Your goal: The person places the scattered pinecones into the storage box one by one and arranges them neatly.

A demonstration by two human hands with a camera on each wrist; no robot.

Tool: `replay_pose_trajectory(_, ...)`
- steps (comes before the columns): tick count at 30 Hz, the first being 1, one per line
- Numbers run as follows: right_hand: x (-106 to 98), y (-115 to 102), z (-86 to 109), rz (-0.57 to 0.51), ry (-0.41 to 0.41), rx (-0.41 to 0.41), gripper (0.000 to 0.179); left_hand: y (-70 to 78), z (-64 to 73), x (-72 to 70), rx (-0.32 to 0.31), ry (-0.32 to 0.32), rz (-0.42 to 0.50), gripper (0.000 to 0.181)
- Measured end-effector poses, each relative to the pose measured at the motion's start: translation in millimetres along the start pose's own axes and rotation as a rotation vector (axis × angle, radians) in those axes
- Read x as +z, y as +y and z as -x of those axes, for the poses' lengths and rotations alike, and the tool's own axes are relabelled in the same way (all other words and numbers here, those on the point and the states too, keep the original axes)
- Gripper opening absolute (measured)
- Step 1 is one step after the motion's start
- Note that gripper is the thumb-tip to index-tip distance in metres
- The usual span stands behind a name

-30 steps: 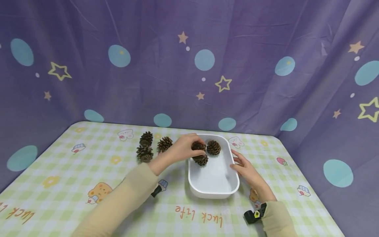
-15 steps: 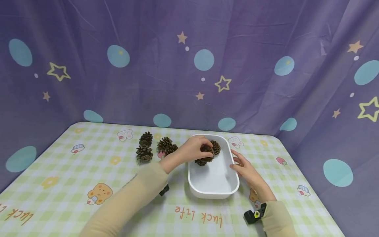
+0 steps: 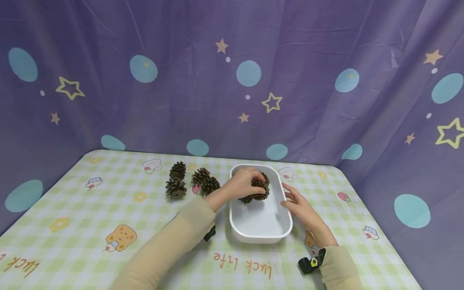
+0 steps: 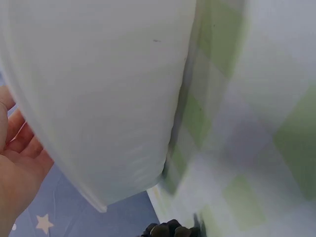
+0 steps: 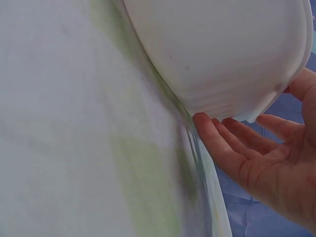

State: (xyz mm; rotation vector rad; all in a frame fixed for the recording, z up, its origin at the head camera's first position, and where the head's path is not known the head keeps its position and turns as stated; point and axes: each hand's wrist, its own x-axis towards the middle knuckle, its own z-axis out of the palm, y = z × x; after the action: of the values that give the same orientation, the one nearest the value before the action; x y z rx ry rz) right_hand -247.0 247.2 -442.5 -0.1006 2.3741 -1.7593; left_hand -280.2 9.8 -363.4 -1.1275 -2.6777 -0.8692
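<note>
In the head view my left hand (image 3: 245, 182) reaches over the left rim of a white plastic box (image 3: 261, 237), its fingers curled round a brown pine cone (image 3: 258, 183). Other pine cones lie against it inside the box, partly hidden by the hand. The left wrist view is mostly filled by the box's outer wall (image 4: 103, 98). My right hand (image 3: 301, 207) rests along the right side of the box; the right wrist view shows its fingers (image 5: 222, 143), nearly straight, touching the outside wall, with the thumb up by the rim.
Several pine cones stand on the table left of the box: one pair (image 3: 176, 187) in a row, another group (image 3: 206, 182) closer to my left forearm. A checked, printed cloth (image 3: 145, 217) covers the table. Behind hangs a purple curtain (image 3: 203, 96).
Inside the box, my left hand has moved to the right with the pine cone, toward the others there. The right hand stays at the box's side.
</note>
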Motion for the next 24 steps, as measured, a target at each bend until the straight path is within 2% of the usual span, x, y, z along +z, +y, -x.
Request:
replay_pose_trajectory(6, 2.8, -4.3, 5.0, -0.005, -0.025, 0.016, 0.067, 0.0, -1.5, 4.7, -0.025, -0.027, -0.026, 0.031)
replay_pose_trajectory(11, 4.4, -4.7, 7.7, -0.009, -0.022, 0.026, 0.069, 1.0, -2.6, 6.9, -0.008, -0.031, -0.013, 0.031)
replay_pose_trajectory(19, 2.3, -6.4, 9.2, -0.022, -0.04, -0.012, 0.069, 5.6, -6.7, 6.5, -0.011, -0.056, -0.008, 0.031)
replay_pose_trajectory(24, 1.2, -6.5, 7.7, -0.005, -0.032, -0.038, 0.069, 4.8, -8.7, 7.1, -0.036, -0.089, -0.004, 0.029)
